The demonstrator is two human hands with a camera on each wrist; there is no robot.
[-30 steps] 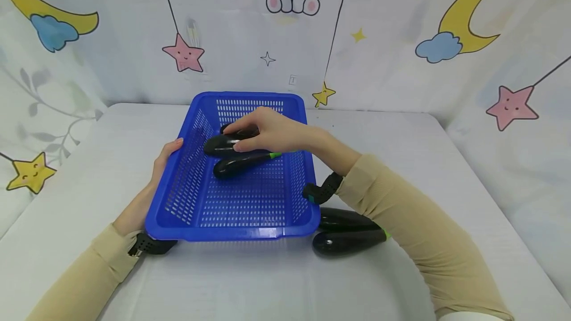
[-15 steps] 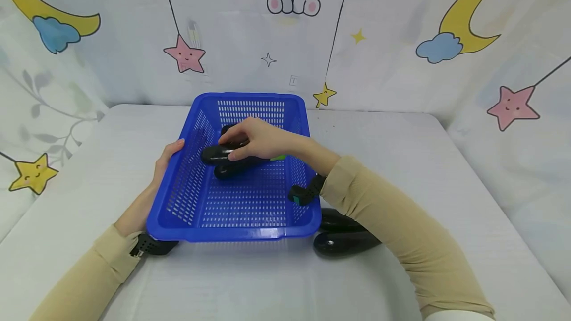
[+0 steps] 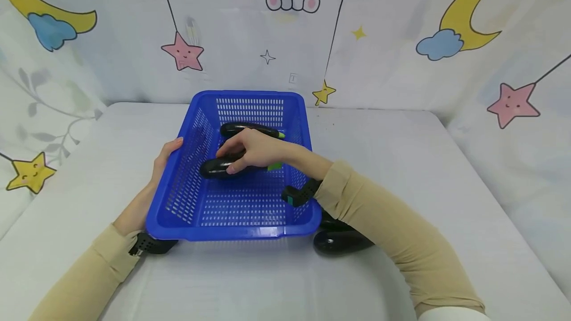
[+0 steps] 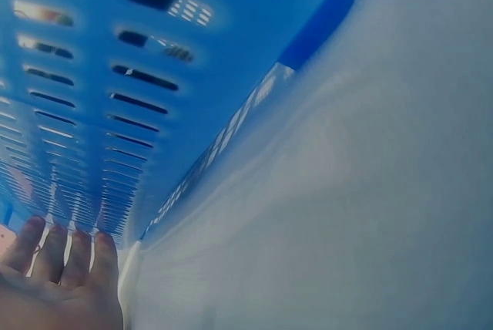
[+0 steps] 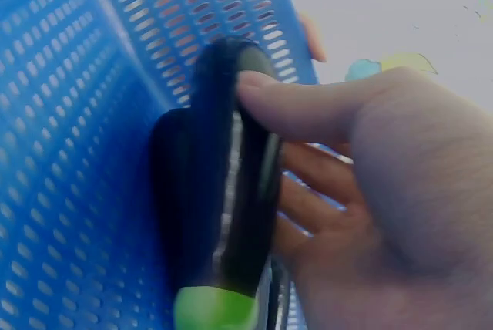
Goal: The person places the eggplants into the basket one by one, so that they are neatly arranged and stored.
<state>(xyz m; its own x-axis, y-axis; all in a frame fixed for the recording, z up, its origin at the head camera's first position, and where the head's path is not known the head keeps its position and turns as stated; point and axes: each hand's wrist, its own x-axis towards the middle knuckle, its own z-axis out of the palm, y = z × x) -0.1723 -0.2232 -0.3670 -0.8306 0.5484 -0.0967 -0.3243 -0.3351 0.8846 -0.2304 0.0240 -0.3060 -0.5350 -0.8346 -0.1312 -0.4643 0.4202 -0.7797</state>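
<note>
A blue perforated plastic basket stands on the white table. Inside it, my right hand pinches a dark, glossy eggplant between thumb and fingers. The right wrist view shows the green stem end of the held eggplant, which overlaps another eggplant below it. A further eggplant lies along the back of the basket. My left hand rests against the basket's left outer side; in the left wrist view its straight fingers touch the slotted wall.
To the right of the basket lie two more eggplants on the table, partly hidden by my right sleeve. A cloth backdrop with printed moons and stars hangs behind the table.
My right hand has moved toward the front of the basket with the eggplant, which now overlaps the front one. The rear eggplant has come into view. My left hand has stayed in place.
</note>
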